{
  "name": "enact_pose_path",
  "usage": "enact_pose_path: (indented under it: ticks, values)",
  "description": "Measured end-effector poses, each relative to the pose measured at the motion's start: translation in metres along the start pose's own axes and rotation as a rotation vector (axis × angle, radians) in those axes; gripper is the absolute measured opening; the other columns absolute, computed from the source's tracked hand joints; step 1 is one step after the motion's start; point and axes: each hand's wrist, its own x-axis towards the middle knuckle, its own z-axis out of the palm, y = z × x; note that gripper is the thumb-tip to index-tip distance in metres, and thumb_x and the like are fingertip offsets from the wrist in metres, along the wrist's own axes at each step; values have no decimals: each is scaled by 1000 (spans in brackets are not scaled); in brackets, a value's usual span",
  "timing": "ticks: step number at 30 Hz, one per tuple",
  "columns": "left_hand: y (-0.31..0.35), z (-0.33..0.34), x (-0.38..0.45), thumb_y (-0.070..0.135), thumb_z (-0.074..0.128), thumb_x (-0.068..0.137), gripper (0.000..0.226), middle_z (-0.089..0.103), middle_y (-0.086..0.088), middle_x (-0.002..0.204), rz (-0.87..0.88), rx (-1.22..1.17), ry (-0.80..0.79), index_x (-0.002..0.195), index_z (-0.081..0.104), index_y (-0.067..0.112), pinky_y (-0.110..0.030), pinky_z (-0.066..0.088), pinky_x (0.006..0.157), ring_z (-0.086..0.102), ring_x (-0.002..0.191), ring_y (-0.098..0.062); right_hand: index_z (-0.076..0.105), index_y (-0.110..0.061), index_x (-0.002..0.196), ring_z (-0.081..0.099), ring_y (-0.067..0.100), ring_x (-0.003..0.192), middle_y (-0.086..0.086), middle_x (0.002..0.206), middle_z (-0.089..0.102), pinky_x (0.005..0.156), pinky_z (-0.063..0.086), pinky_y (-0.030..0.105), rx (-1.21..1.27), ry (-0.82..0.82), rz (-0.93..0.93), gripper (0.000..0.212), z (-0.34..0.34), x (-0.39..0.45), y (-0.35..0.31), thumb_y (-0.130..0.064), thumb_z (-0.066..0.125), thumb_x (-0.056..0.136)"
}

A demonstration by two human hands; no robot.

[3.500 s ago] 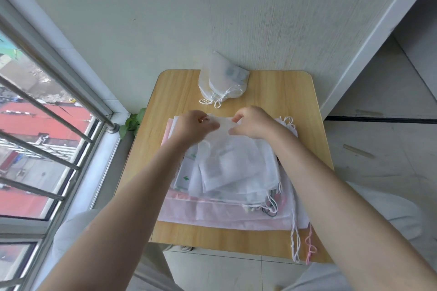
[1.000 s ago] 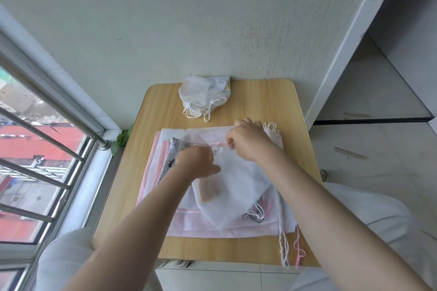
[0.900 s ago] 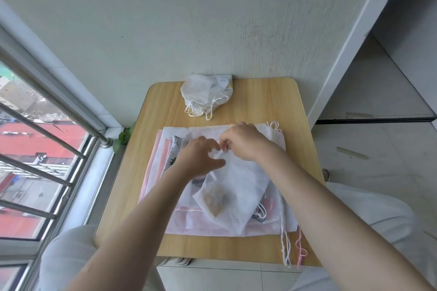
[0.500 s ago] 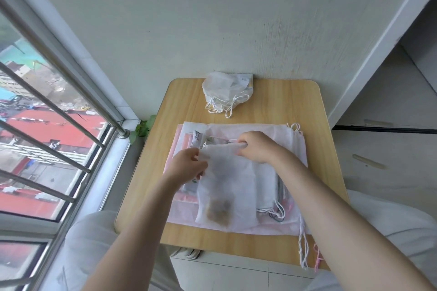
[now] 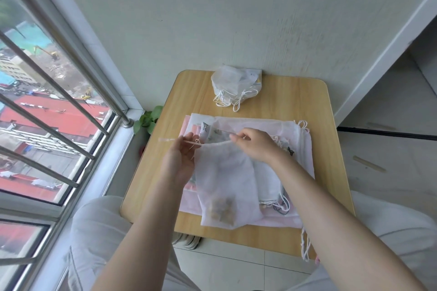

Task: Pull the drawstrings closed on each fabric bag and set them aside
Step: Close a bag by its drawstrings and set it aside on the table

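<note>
A thin white fabric bag with brownish contents at its bottom lies on top of a flat stack of white and pink bags on the small wooden table. My left hand pinches a pale drawstring that runs out leftward from the bag's top left corner. My right hand pinches the bag's top hem near its middle. A pile of closed white bags with looped cords sits at the table's far edge by the wall.
A barred window runs along the left. A small green plant grows beside the table's left edge. Loose cords hang over the near right edge. My knees are under the table's near side.
The white bag came off the stack and was straightened. My left hand has moved left, drawing the string out of the hem, while my right hand stays pinching the top edge.
</note>
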Motion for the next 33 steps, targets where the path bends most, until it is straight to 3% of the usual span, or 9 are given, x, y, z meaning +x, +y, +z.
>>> enact_pose_path:
  ticks: [3, 7, 12, 17, 19, 21, 24, 27, 33]
  values:
    - [1, -9, 4, 20, 40, 103, 34, 70, -13, 89, -8, -121, 40, 84, 63, 2, -37, 51, 83, 66, 94, -30, 52, -8, 73, 54, 20, 70, 0, 71, 56, 64, 40, 32, -36, 74, 54, 51, -3, -2, 4, -52, 44, 96]
    - [6, -15, 3, 17, 36, 104, 38, 67, -12, 67, 9, -325, 78, 73, 54, 4, -42, 50, 93, 67, 83, -30, 64, 3, 72, 55, 24, 60, 10, 67, 61, 58, 42, 28, -101, 156, 129, 54, -10, -4, 12, -41, 44, 95]
    - [6, -17, 0, 21, 36, 104, 37, 32, 1, 53, -17, -412, 80, 70, 45, 10, -27, 45, 54, 31, 42, -14, 23, -19, 57, 25, 16, 51, -2, 55, 23, 48, 18, 30, -18, 265, 137, 48, -5, -5, 9, -32, 60, 87]
    - [6, -17, 0, 25, 39, 103, 38, 20, 6, 47, 0, -111, 153, 67, 43, 13, -19, 20, 35, 18, 36, -10, 49, -12, 68, 49, 15, 58, 4, 65, 54, 56, 38, 24, 984, 222, 287, 30, 3, -2, 5, -20, 63, 93]
    - [4, -16, -2, 27, 40, 103, 38, 20, 8, 45, 36, 92, 158, 68, 46, 13, -20, 17, 33, 17, 35, -8, 50, -5, 83, 64, 25, 75, 15, 78, 63, 74, 54, 33, 1437, 152, 300, 18, 4, -2, 1, -13, 53, 99]
    - [1, -14, -5, 27, 39, 103, 37, 21, 8, 44, 87, 261, 146, 70, 49, 13, -20, 16, 34, 16, 36, -8, 48, -6, 85, 64, 25, 71, 11, 66, 59, 71, 60, 40, 1624, 116, 290, 19, 8, -1, 0, -16, 49, 101]
    - [-1, -9, -11, 24, 41, 103, 37, 25, 7, 45, 195, 501, 137, 71, 54, 10, -18, 17, 39, 19, 38, -10, 37, -17, 75, 31, 9, 38, -4, 46, 30, 38, 36, 21, 1477, 58, 312, 30, 14, -1, -4, -23, 48, 103]
    - [-1, -8, -12, 26, 45, 99, 39, 33, 6, 48, 383, 920, 186, 67, 62, 11, -25, 27, 49, 31, 46, -14, 29, -20, 70, 19, 11, 37, -4, 49, 26, 40, 16, 19, 1057, 101, 285, 37, 13, -1, 0, -23, 51, 100]
    - [-8, -9, -4, 26, 48, 100, 43, 61, -8, 60, 577, 1313, 140, 74, 62, -5, -35, 39, 56, 53, 61, -31, 27, -17, 65, 32, 14, 56, -3, 64, 36, 51, 25, 30, 79, 221, 55, 40, 13, -4, -6, -23, 52, 96]
